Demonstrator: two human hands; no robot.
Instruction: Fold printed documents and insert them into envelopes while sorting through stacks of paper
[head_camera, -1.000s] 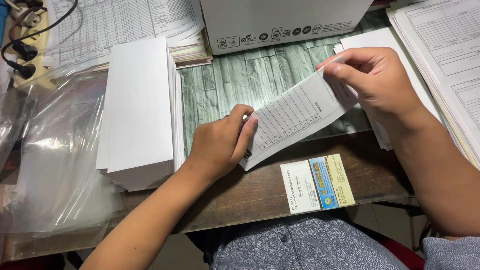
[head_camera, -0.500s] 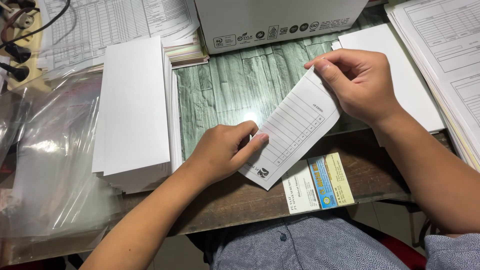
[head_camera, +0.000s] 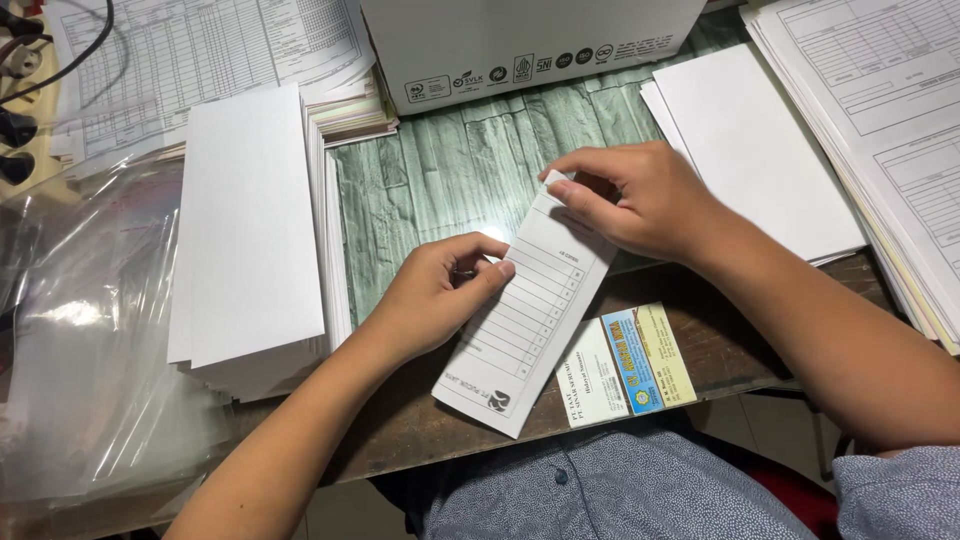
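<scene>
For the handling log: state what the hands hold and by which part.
Both hold one folded printed form: left hand pinches its left long edge, right hand grips its far end.

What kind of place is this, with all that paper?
Probably an office desk used for paperwork. Stacks of printed forms lie along the edge, a pile of folded white sheets sits beside a white cardboard box, and both hands hold a lined slip.

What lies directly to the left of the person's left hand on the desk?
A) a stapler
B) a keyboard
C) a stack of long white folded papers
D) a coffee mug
C: a stack of long white folded papers sits just beside the left hand, which presses on the printed form together with the right hand.
</scene>
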